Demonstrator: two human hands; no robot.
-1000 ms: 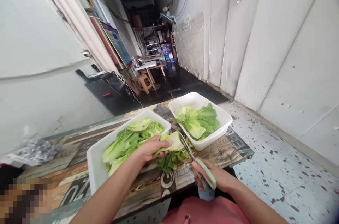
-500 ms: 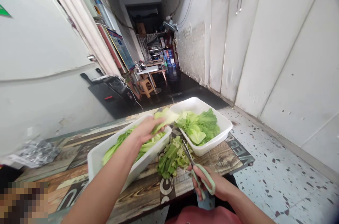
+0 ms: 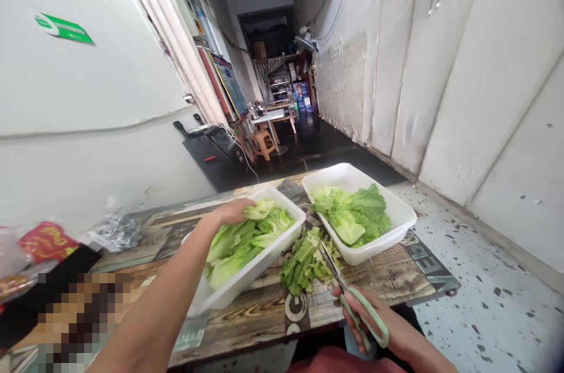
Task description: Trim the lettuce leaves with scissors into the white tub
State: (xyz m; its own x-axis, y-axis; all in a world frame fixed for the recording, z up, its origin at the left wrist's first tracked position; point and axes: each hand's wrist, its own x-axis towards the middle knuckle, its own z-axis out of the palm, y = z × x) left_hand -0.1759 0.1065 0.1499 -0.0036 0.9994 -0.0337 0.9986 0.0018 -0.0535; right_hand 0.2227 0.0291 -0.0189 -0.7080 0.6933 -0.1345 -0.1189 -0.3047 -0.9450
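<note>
My left hand (image 3: 235, 210) reaches into the far end of the left white tub (image 3: 247, 276), fingers curled around a pale lettuce leaf (image 3: 259, 208) on top of the pile. My right hand (image 3: 379, 326) grips green-handled scissors (image 3: 352, 296) near the table's front edge, blades pointing up toward a heap of cut lettuce trimmings (image 3: 304, 258) lying on the table between the tubs. The right white tub (image 3: 396, 226) holds more lettuce leaves (image 3: 352, 214).
The low table (image 3: 396, 282) has a printed wood-look top. Crumpled foil (image 3: 117, 232) and a red packet (image 3: 44, 241) lie at its left. A black appliance (image 3: 211, 153) stands on the floor behind; a stool and small table sit down the corridor. Speckled floor lies at right.
My left hand carried a trimmed leaf toward the right tub, then came back to the left tub and closed on another leaf. The scissors hand stayed low at the table's edge. The view shifted left.
</note>
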